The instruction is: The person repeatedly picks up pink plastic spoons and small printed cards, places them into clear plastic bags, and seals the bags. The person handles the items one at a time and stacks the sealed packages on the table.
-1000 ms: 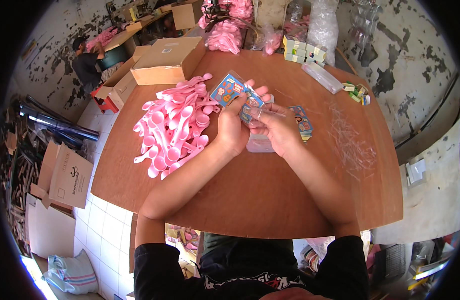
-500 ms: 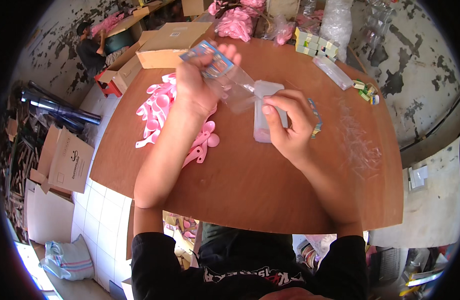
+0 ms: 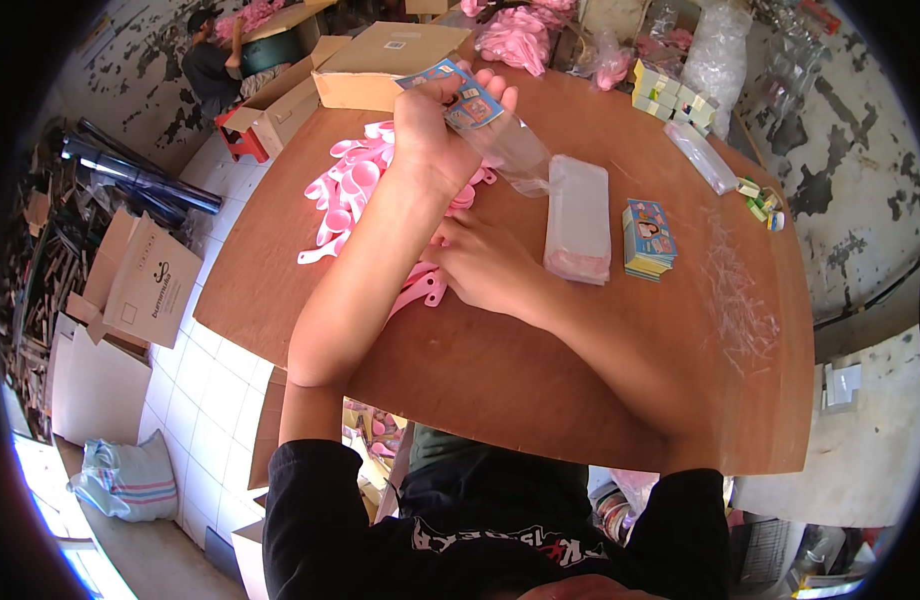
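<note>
My left hand (image 3: 440, 125) is palm up and closed on a clear plastic bag (image 3: 520, 160), with a blue printed card (image 3: 470, 103) at its top end. The bag hangs off toward the right over the table. My right hand (image 3: 485, 265) reaches across below my left wrist into a heap of pink plastic spoons (image 3: 360, 180). Its fingers are curled in, and the tips are partly hidden by my left forearm, so what they hold cannot be made out. More pink spoons (image 3: 420, 287) lie just beside its fingers.
Right of the hands lie a stack of clear bags (image 3: 578, 220) and a stack of blue cards (image 3: 648, 238). Plastic scraps (image 3: 740, 300) lie farther right. A cardboard box (image 3: 390, 65) stands at the far left. Several card bundles (image 3: 670, 95) sit far right. A person (image 3: 215, 65) sits beyond.
My right hand has left the bag and moved left to the spoons, uncovering the card stack. My left hand still holds the bag and card. The whole view has shifted slightly.
</note>
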### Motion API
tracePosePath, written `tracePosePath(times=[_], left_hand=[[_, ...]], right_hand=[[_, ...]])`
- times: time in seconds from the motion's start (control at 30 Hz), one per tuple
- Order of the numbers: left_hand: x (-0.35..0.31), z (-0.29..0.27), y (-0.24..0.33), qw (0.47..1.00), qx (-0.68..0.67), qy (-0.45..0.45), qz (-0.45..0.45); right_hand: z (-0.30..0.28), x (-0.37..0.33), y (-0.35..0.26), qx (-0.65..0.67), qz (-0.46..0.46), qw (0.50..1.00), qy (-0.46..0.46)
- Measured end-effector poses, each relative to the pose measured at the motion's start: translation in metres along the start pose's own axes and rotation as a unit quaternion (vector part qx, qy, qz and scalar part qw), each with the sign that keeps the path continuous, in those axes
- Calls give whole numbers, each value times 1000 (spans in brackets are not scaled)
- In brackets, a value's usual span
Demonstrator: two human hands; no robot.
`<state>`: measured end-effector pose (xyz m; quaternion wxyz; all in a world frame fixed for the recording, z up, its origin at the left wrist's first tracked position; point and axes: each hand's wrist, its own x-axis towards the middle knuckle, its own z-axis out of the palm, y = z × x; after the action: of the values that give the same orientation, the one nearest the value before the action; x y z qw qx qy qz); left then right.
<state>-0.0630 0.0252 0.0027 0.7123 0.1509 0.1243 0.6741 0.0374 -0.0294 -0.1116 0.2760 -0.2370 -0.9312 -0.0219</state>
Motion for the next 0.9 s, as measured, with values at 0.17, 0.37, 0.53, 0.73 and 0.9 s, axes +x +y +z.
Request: tracePosePath(times=[0.17,0.37,0.53,0.73,0.9], left_hand=[[0,0,0,1000,-8,-9,1],[-9,9,-9,1000,12,21,8],[-9,7,-12,1000,18,11,6],[-9,7,-18,1000,13,20,-6],[-13,15,-21,1000,20,22,4]], right_hand=[[-2,1,-15,72,-56,995,-33],[8,-7,-16,-24,-38,997,-70],[-3,-12,-30,-108,-85,988,-63],[3,-18,-32,-145,-131,981,-11],[-18,-34,-19,-112,-136,984,-34]])
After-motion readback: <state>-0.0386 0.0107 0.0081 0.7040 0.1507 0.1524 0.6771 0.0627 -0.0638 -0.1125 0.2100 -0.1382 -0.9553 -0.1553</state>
